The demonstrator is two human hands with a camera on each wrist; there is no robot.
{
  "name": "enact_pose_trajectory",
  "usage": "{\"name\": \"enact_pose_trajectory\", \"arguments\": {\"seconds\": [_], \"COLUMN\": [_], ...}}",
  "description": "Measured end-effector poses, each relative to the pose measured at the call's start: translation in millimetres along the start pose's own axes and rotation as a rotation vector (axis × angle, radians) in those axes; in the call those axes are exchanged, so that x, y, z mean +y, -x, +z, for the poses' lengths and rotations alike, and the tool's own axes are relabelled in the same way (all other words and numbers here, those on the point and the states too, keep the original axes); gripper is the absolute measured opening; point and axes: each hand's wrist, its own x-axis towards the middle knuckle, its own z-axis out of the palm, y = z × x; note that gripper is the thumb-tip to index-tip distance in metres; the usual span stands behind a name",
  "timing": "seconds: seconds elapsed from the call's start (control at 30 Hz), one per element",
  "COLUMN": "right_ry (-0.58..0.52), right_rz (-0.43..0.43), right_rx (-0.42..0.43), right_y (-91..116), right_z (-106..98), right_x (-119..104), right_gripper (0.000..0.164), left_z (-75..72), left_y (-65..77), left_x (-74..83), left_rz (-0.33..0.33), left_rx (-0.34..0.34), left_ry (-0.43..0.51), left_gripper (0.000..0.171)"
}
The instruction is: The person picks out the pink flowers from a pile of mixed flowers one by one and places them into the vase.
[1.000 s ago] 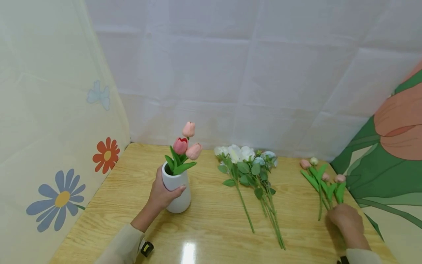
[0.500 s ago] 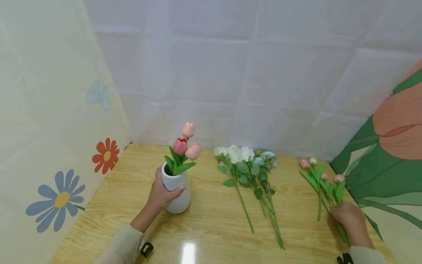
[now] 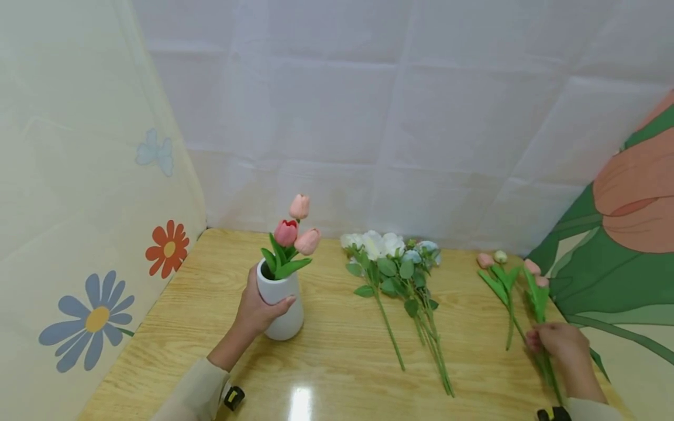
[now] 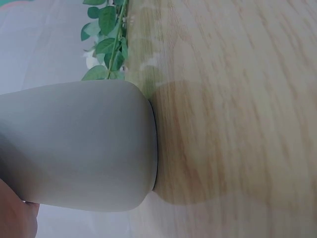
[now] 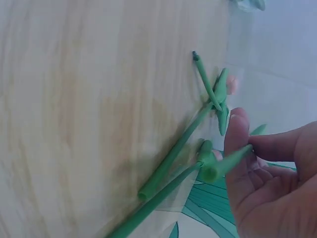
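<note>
Your left hand [image 3: 263,310] is wrapped round the white vase [image 3: 284,318], thumb across its front; the head view looks down on the mouth, where three tulips [image 3: 286,233] stand, one a deeper pink than the other two. The left wrist view cuts off mouth and blooms but gives you the base, sitting upright on the wooden table [image 4: 237,124], with green leaves [image 4: 106,20] beyond. Well to the right, your right hand [image 3: 563,345] has a tulip stem [image 5: 233,161] pinched between thumb and finger: the right wrist view shows this clearly, the stem's end pointing towards the camera. From the head, your knuckles hide most of that pinch, yet you see two pink blooms [image 3: 533,268] just ahead of them; which belongs to the pinched stem, you cannot tell. Only the head view shows the white flowers [image 3: 372,244] lying between your hands, bluish flowers [image 3: 413,256] touching them.
</note>
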Motion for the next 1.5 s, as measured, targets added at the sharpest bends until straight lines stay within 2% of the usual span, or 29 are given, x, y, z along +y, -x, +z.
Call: {"name": "enact_pose_trajectory", "arguments": {"seconds": [0.17,0.4,0.5,0.67,0.77,1.0,1.3,1.5], "right_ry": [-0.057,-0.129,-0.148,-0.273,-0.348,-0.357,-0.326,-0.33], "right_rz": [0.018,-0.006,-0.038,-0.121,-0.139,-0.156,-0.243,-0.262], "right_rx": [0.025,0.039,0.065,0.084,0.077,0.069,0.098,0.097], "right_y": [1,6,8,12,15,24,42,44], "right_z": [1,0,0,4,7,10,17,20], "right_x": [-5,-14,-19,-27,-32,-47,-68,-75], "right_gripper": [0.046,0.058,0.059,0.057,0.058,0.06,0.054,0.054], "left_z": [-0.4,-0.4,-0.5,-0.5,-0.6,-0.7,-0.8,-0.3], "left_y": [0.1,0.4,0.1,-0.7,-0.8,-0.7,-0.7,-0.8], "left_x": [-0.8,-1.2,-1.5,-2.6,-2.9,-2.0,-1.6,-1.7], "left_rz": [-0.01,-0.009,-0.01,0.002,0.011,0.015,-0.002,0.002], "left_rx": [-0.002,-0.002,-0.002,-0.004,-0.007,-0.011,-0.012,-0.009], "left_ry": [0.006,0.0,0.002,0.009,0.021,0.03,0.021,0.013], "left_gripper": [0.095,0.094,0.095,0.095,0.094,0.094,0.094,0.094]}}
